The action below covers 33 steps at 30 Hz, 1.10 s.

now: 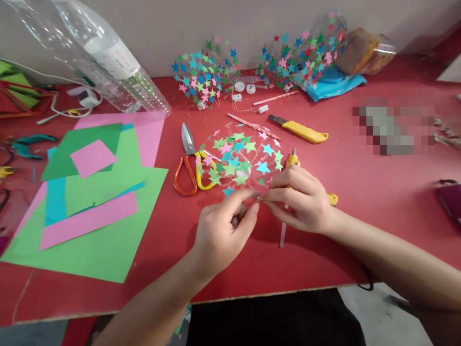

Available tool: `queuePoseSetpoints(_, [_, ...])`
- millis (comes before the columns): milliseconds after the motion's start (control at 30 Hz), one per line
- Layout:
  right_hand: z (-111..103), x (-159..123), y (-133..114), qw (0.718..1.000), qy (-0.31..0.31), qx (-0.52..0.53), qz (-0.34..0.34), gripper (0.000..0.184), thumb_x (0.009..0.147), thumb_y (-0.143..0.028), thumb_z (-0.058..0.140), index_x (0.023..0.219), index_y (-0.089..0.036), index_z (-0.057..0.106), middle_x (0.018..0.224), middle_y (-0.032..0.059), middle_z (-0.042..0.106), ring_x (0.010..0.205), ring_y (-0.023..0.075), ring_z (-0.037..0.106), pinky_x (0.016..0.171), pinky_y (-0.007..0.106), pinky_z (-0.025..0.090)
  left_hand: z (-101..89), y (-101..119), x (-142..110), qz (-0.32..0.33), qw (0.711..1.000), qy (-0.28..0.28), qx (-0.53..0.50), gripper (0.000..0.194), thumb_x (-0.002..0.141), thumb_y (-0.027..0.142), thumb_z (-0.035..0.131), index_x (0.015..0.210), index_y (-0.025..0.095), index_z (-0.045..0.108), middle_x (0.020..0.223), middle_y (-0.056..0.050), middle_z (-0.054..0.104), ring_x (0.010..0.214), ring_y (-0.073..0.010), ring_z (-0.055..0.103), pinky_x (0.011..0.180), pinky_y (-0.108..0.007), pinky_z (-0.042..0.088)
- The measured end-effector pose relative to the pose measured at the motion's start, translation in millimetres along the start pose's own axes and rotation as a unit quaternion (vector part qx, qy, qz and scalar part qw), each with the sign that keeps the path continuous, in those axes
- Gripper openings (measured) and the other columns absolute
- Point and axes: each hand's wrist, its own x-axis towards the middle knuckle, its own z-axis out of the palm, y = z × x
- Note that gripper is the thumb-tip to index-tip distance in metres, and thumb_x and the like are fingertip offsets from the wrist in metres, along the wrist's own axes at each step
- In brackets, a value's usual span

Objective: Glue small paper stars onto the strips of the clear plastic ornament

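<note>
My left hand [225, 228] and my right hand [302, 199] meet fingertip to fingertip, each pinching at a tiny thin piece that is too small to name. Just beyond them lies a clear plastic piece [252, 166] covered with green, blue and pink paper stars. Under my right hand rests a yellow glue gun [293, 159], partly hidden, with a whitish glue stick [283, 235] showing below the hand. To the left of the stars are scissors [187, 139] with one red and one yellow handle loop.
Coloured paper sheets [144, 202] cover the left side. Clear plastic bottles [118, 62] lean at the back left. Star-covered clear pieces [200, 77] stand along the wall. A yellow cutter knife [306, 132] and striped sticks [252, 126] lie behind my right hand.
</note>
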Motion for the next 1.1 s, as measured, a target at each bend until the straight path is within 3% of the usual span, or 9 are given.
queuePoseSetpoints(433, [1.3,7.6,-9.7,0.991,0.014,0.078,0.107,0.008,0.086,-0.014,0.059,0.087,-0.021,0.056,0.084,0.0035,0.060,0.078,0.0160,0.057,0.068,0.032,0.051,1.7,1.0,0.7,-0.070,0.994,-0.009,-0.078,0.012,0.090,0.017,0.052,0.095,0.020,0.063,0.045,0.010,0.052,0.037,-0.0054,0.048,0.045,-0.017,0.040])
queuePoseSetpoints(967, [6.2,8.0,-17.9,0.987,0.029,0.069,0.144,0.007,0.085,-0.014,0.055,0.084,-0.020,0.056,0.080,0.0027,0.059,0.075,0.0162,0.056,0.066,0.032,0.048,8.1,-3.9,2.2,-0.106,0.982,-0.007,-0.153,0.006,0.090,0.023,0.055,0.091,0.020,0.060,0.044,0.009,0.050,0.040,-0.0072,0.047,0.046,-0.019,0.039])
queuePoseSetpoints(1100, [5.2,6.7,-17.3,0.990,0.048,0.057,0.123,0.008,0.085,-0.013,0.054,0.088,-0.020,0.057,0.082,0.0029,0.057,0.076,0.0159,0.056,0.067,0.031,0.048,9.4,-7.9,4.1,-0.121,0.975,0.004,-0.188,0.007,0.090,0.026,0.057,0.088,0.020,0.061,0.043,0.009,0.048,0.038,-0.0066,0.042,0.044,-0.019,0.037])
